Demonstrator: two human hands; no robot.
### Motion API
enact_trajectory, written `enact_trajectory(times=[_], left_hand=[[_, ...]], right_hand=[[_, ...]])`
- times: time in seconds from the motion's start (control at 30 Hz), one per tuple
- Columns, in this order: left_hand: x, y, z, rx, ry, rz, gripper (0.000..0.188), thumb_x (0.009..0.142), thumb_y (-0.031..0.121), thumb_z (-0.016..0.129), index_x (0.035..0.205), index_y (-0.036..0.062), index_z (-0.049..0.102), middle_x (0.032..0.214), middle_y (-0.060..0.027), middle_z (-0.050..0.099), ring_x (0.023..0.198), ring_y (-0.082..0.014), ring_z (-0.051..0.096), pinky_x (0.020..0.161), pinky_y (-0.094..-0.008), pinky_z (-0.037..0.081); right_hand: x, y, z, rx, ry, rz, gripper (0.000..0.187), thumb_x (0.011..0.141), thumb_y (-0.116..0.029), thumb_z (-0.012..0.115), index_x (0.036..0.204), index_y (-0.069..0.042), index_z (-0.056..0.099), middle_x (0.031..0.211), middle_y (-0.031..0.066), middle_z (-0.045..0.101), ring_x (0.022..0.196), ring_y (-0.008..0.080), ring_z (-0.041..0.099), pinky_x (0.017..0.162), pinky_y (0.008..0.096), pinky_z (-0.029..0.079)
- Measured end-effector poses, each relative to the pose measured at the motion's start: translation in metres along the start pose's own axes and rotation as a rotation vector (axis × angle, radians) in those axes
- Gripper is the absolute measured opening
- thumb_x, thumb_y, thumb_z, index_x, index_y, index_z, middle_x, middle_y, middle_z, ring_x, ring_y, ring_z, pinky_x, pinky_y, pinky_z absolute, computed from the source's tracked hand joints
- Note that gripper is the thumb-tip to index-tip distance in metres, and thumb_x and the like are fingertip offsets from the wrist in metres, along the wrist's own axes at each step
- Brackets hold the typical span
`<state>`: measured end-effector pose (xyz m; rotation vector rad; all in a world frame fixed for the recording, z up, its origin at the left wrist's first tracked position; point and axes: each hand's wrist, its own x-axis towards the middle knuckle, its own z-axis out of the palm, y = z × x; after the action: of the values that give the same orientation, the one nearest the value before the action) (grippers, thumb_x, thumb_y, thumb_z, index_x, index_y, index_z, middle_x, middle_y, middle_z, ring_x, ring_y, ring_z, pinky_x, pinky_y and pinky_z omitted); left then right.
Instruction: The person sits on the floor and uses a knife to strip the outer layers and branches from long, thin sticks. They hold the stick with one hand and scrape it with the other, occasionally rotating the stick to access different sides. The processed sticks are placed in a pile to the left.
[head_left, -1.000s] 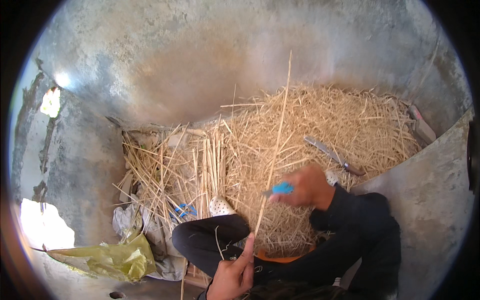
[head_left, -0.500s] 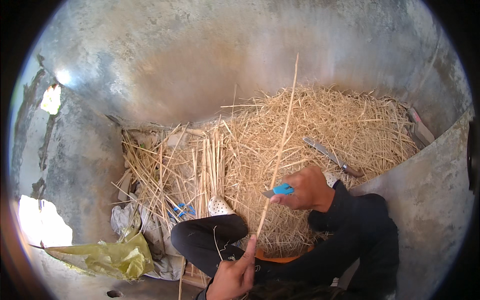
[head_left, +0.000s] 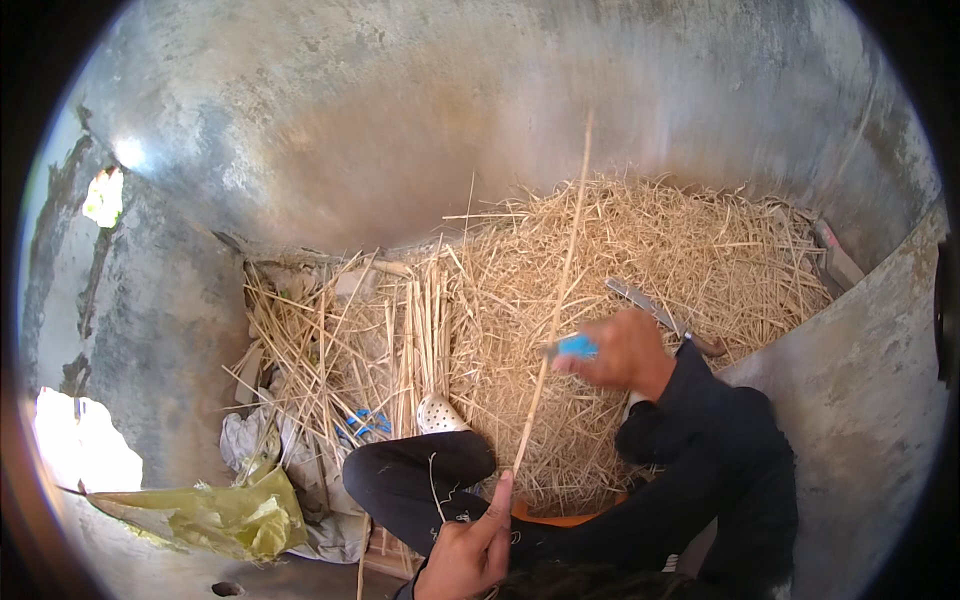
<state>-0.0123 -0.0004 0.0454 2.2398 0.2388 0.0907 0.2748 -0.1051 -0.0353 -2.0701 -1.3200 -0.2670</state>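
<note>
A long, thin split-bamboo strip (head_left: pixel 566 280) slants up from near my lap toward the far wall. Its near end is pinched in my left hand (head_left: pixel 470 552), with the index finger stretched along it. My right hand (head_left: pixel 630 352), smeared by motion, is closed round a blue utility knife (head_left: pixel 578 346). The short blade lies at the strip, about midway along; whether it bites in is too blurred to tell. Beyond my right hand, a wooden-handled knife (head_left: pixel 640 298) rests on the pile of shavings (head_left: pixel 690 240).
Bundled strips (head_left: pixel 428 335) and loose sticks (head_left: pixel 290 330) lie to the left, near a white perforated clog (head_left: pixel 437 414). A yellow plastic sack (head_left: pixel 230 515) sits at lower left. Grey walls (head_left: pixel 420 120) enclose the space, and another tool (head_left: pixel 838 258) leans at far right.
My right hand and the blue utility knife have moved a little up along the strip, away from my left hand. My left hand stays where it was.
</note>
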Motion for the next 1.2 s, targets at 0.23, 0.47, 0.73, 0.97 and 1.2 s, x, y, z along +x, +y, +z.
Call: enact_trajectory(times=[0.23,0.47,0.73,0.97,1.2], left_hand=[[-0.01,0.018,-0.004,-0.045,-0.084,-0.188,0.05,0.088,-0.003,0.049,0.138,0.001,0.043,0.067,-0.0221,0.053,0.053,-0.0284,0.059,0.052,-0.0357,0.045],[-0.039,0.015,0.001,-0.173,-0.226,-0.167,0.049,0.092,0.003,0.05,0.141,0.006,0.043,0.061,-0.0092,0.049,0.051,-0.0175,0.049,0.052,-0.0337,0.043],[-0.029,-0.014,0.015,-0.657,-0.109,-0.519,0.05,0.098,0.009,0.047,0.145,0.003,0.032,0.061,0.0035,0.043,0.052,-0.0044,0.037,0.051,-0.0224,0.033],[-0.018,-0.025,0.017,-0.9,-0.023,-0.429,0.055,0.098,0.007,0.047,0.148,0.0013,0.024,0.052,0.0032,0.036,0.044,-0.0049,0.034,0.048,-0.0217,0.031],[-0.008,0.006,-0.003,-0.416,-0.12,-0.431,0.045,0.099,0.016,0.049,0.142,0.0043,0.041,0.089,-0.0023,0.056,0.075,-0.0078,0.046,0.071,-0.0219,0.042]], right_hand=[[0.028,0.073,-0.017,-0.166,0.123,0.14,0.076,0.085,-0.076,0.037,0.049,-0.011,0.054,0.039,0.0024,0.04,0.033,0.0178,0.04,0.036,0.0348,0.032],[0.041,0.172,-0.055,-0.338,0.298,0.472,0.081,0.088,-0.074,0.033,0.053,-0.005,0.055,0.047,0.0087,0.047,0.045,0.0256,0.052,0.046,0.0437,0.039],[0.019,0.14,-0.047,-0.023,0.059,0.622,0.065,0.089,-0.061,0.051,0.063,-0.002,0.064,0.052,0.0144,0.052,0.05,0.0295,0.052,0.053,0.0415,0.041],[-0.003,-0.021,-0.018,-0.025,-0.229,0.06,0.076,0.078,-0.08,0.044,0.061,-0.01,0.067,0.049,0.0107,0.055,0.045,0.0279,0.059,0.044,0.0406,0.043],[-0.004,-0.019,-0.008,0.001,-0.2,0.009,0.076,0.075,-0.082,0.046,0.055,-0.011,0.065,0.044,0.0099,0.052,0.043,0.0264,0.058,0.042,0.0375,0.043]])
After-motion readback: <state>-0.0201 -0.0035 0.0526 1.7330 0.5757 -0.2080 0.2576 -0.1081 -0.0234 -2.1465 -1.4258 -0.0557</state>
